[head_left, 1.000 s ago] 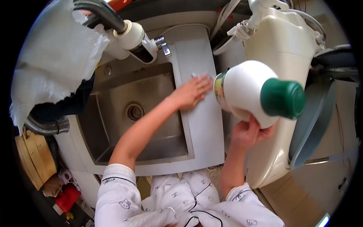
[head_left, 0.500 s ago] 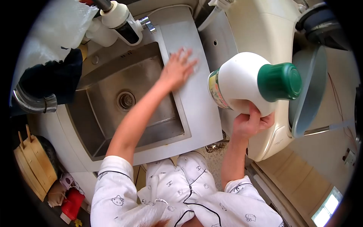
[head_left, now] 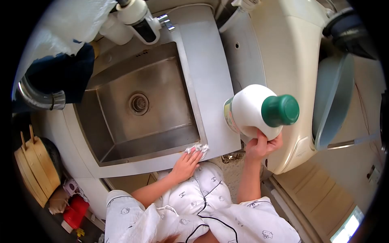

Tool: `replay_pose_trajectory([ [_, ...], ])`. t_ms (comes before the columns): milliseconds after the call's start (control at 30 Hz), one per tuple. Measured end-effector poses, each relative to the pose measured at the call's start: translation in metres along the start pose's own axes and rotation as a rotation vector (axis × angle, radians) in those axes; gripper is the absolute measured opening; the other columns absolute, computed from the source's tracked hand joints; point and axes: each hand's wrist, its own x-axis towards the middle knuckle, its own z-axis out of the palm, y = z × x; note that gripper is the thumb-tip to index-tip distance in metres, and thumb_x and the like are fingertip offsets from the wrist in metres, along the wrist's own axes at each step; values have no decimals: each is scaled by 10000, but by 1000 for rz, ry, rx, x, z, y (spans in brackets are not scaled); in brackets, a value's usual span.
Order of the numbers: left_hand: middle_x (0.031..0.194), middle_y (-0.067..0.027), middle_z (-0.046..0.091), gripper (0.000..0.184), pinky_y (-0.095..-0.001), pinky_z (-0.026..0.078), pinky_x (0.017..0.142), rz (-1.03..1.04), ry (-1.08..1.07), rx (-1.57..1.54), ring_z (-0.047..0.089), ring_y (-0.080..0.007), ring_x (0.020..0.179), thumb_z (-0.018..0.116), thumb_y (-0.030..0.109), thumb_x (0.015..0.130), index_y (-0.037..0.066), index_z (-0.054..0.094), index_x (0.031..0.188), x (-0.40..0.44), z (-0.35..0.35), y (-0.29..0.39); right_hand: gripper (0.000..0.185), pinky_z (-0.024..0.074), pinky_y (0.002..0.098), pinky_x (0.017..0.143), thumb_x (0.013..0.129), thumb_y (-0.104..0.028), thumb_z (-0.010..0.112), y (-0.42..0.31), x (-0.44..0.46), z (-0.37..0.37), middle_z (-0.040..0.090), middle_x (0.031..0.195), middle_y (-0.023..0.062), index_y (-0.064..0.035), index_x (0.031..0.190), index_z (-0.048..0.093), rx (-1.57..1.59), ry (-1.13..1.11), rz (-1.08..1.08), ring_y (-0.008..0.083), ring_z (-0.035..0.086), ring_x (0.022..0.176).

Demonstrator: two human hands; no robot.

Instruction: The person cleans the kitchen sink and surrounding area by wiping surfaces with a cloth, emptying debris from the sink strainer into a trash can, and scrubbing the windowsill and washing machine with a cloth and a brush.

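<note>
My left hand point(head_left: 187, 165) presses a crumpled white cloth or tissue point(head_left: 197, 150) onto the front rim of the counter, at the near right corner of the sink point(head_left: 146, 97). Its fingers lie over the wad. My right hand point(head_left: 263, 145) grips the handle of a big white jug point(head_left: 253, 109) with a green cap point(head_left: 283, 110). The jug is held up beside the counter's right end, cap towards the right; part of a printed label shows on its left side. Whether the jug touches anything beneath it, I cannot tell.
A white faucet unit point(head_left: 139, 20) stands behind the sink, with a white bottle point(head_left: 116, 30) beside it. Right of the counter point(head_left: 212, 81) is a cream-coloured appliance point(head_left: 289, 52), then a pale blue basin point(head_left: 334, 101). A wooden knife block point(head_left: 37, 170) is at far left.
My left hand has come from the counter strip right of the sink down to the front rim, bringing the white wad. The jug in my right hand has moved lower and slightly left.
</note>
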Motion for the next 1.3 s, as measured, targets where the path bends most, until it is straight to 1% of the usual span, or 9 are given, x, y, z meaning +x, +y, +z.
replay_pose_trajectory([
  [100,1409,-66,330,555,-381,264,1028,-83,23,5,288,-241,1307,499,294,860,60,357,1343,1,-2,6,244,456,316,804,701,24,532,13,-3,3,618,922,108,64,936,584,63,-4,13,189,593,872],
  [133,1412,-64,327,559,-387,257,1033,-80,38,0,283,-244,1309,499,304,860,65,356,1345,16,-5,5,209,441,246,719,691,-19,597,11,0,15,629,857,83,69,880,587,97,90,37,131,579,773],
  [200,1433,-78,282,554,-418,237,1049,-82,68,-22,234,-284,1331,485,298,868,63,344,1350,53,-14,-1,220,452,303,780,703,12,571,21,1,18,622,904,96,64,916,583,107,17,0,170,586,839],
  [333,1460,-128,182,530,-453,203,1073,-413,372,-35,141,-347,1349,457,230,878,27,323,1349,148,-58,-43,214,460,336,812,716,38,568,36,11,33,618,927,104,64,928,580,87,-58,-40,189,589,870],
  [667,1464,-141,160,566,-458,187,1077,-376,579,90,112,-330,1358,464,237,871,19,284,1361,276,-156,-166,237,450,275,785,782,-44,613,67,56,106,616,940,83,54,992,562,8,-116,-37,147,573,876],
  [700,1463,-141,163,570,-456,190,1077,-377,579,95,114,-324,1359,467,239,867,21,283,1361,282,-162,-169,241,446,266,781,785,-54,618,72,64,114,616,941,77,48,997,564,-18,-132,-59,141,570,875],
  [733,1442,-147,220,554,-433,215,1068,-405,595,114,302,-310,1279,486,229,854,7,324,1335,285,-169,-168,250,439,249,769,796,-83,628,78,72,123,616,941,59,28,1012,568,10,-161,-70,121,559,871],
  [1033,1364,-163,357,457,-452,268,1035,-484,813,24,336,-350,1248,408,-14,802,-24,415,1259,300,-165,-166,211,401,248,792,849,-75,560,111,164,209,547,912,23,-11,1041,502,91,-389,-191,108,496,864],
  [1300,1385,-154,333,547,-450,241,1054,-406,666,-71,258,-353,1306,423,-40,785,-12,335,1323,245,-108,-103,389,319,336,957,893,-150,476,98,204,245,444,1172,138,-11,1231,341,155,-371,-19,225,435,1093],
])
